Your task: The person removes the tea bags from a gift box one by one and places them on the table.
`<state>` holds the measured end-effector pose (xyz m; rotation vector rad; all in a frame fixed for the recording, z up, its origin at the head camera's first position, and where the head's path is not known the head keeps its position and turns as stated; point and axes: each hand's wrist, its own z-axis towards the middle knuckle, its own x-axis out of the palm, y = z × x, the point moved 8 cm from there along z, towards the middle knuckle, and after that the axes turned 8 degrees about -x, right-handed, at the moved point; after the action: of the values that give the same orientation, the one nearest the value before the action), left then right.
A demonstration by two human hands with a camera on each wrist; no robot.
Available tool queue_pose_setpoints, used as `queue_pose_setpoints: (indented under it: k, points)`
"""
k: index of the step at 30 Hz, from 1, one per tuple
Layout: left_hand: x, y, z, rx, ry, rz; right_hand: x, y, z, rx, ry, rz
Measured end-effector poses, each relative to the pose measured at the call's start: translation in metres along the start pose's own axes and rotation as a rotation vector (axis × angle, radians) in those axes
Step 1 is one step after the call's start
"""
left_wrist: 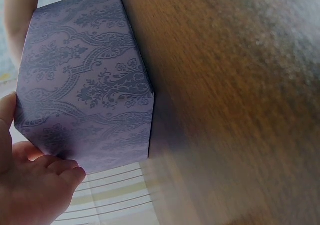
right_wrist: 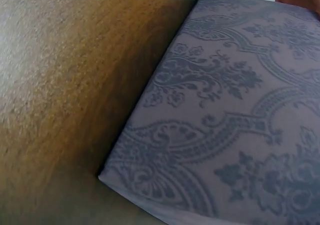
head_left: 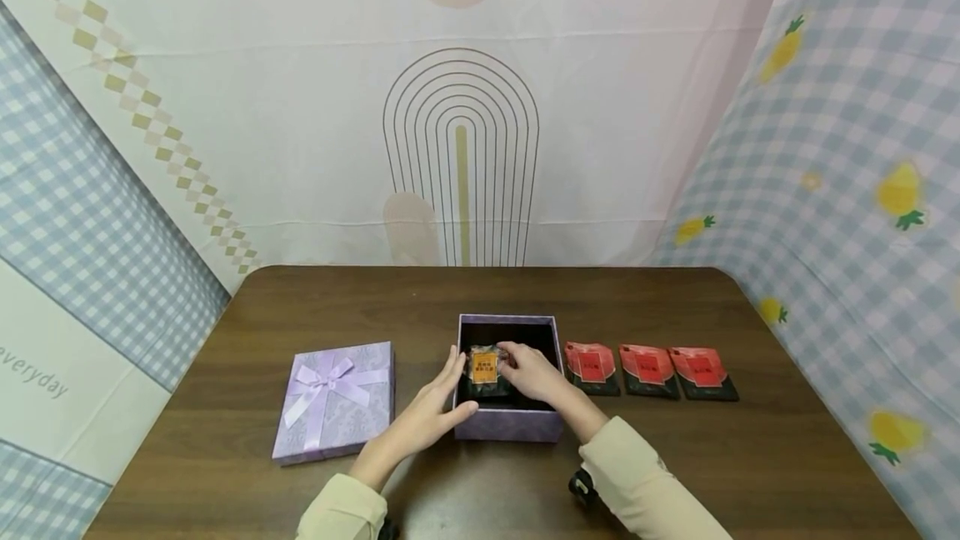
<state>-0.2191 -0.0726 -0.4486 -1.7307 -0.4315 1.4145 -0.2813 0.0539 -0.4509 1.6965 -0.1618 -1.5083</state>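
Observation:
A purple patterned gift box (head_left: pixel 506 425) with a black inside stands uncovered on the table. In it is a dark packet (head_left: pixel 485 369) with an orange label. My right hand (head_left: pixel 531 371) reaches in over the box's right side and pinches the packet at its right edge. Against the left wall of the box rests my left hand (head_left: pixel 430 411), its fingers extended. In the left wrist view, fingers (left_wrist: pixel 62 167) of that hand lie along the box's patterned side (left_wrist: pixel 90 80). The right wrist view shows the box's outer wall (right_wrist: pixel 225 100) close up.
The lilac lid (head_left: pixel 341 423) with a ribbon bow lies left of the box. To the right, 3 red and black packets (head_left: pixel 592 367) lie in a row on the brown wooden table (head_left: pixel 757 457). Fabric curtains (head_left: pixel 600 148) hang behind and at both sides.

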Motion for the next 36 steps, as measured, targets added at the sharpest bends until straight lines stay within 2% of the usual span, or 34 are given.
queue_pose_setpoints:
  k: [4, 9, 14, 21, 25, 36]
  points:
    - [0.000, 0.000, 0.000, 0.001, 0.002, 0.009, 0.008, -0.002, -0.001, 0.038, 0.075, -0.033]
    - [-0.001, 0.001, 0.000, -0.008, 0.006, 0.007, 0.006, -0.001, 0.000, 0.034, 0.055, -0.017]
    - [-0.002, 0.001, 0.000, -0.006, 0.007, 0.002, 0.003, 0.003, 0.003, -0.012, 0.023, 0.038]
    - [-0.002, -0.001, 0.000, 0.006, 0.006, 0.009, 0.011, 0.011, 0.001, -0.137, 0.113, 0.028]
    - [-0.002, -0.002, 0.000, 0.009, 0.004, 0.013, 0.007, 0.012, 0.001, -0.152, 0.077, 0.046]
    - [-0.003, -0.003, -0.001, 0.000, 0.006, 0.014, -0.006, 0.007, 0.002, -0.106, -0.081, 0.179]
